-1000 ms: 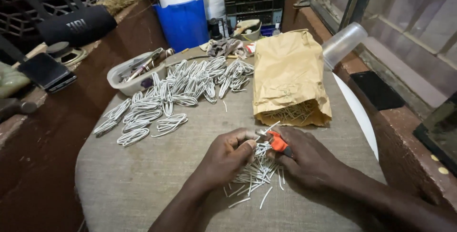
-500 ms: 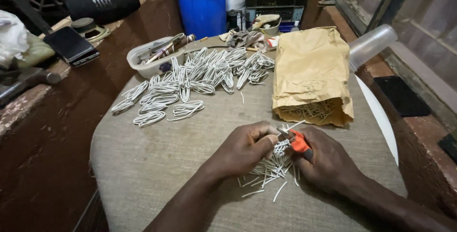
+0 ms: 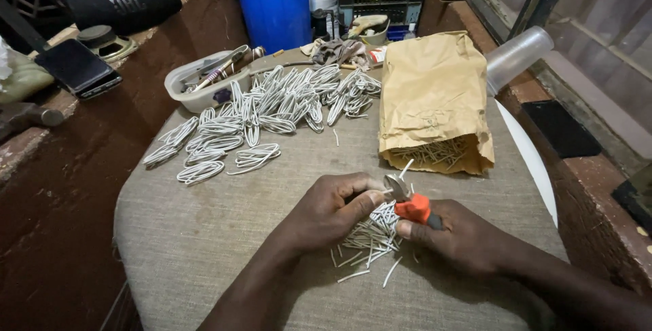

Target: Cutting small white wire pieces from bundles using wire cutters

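My right hand (image 3: pixel 468 239) grips orange-handled pliers (image 3: pixel 411 202), their metal jaws pointing up and left. My left hand (image 3: pixel 329 209) is closed on a thin white wire piece held against the jaws. Under both hands lies a small heap of short cut white wire pieces (image 3: pixel 370 239) on a grey cloth-covered round table (image 3: pixel 204 236). Further back, several looped coils of white wire (image 3: pixel 265 114) are spread over the cloth.
A brown paper bag (image 3: pixel 431 93) lies open toward me with cut wire pieces inside. A clear plastic tub of tools (image 3: pixel 204 83) sits at the back left, a blue bucket (image 3: pixel 275 12) behind it. A phone (image 3: pixel 78 66) and black speaker (image 3: pixel 122 2) rest on the left ledge.
The view has shifted slightly. Both hands remain at the wire heap, with the pliers now raised a little against the wire piece.
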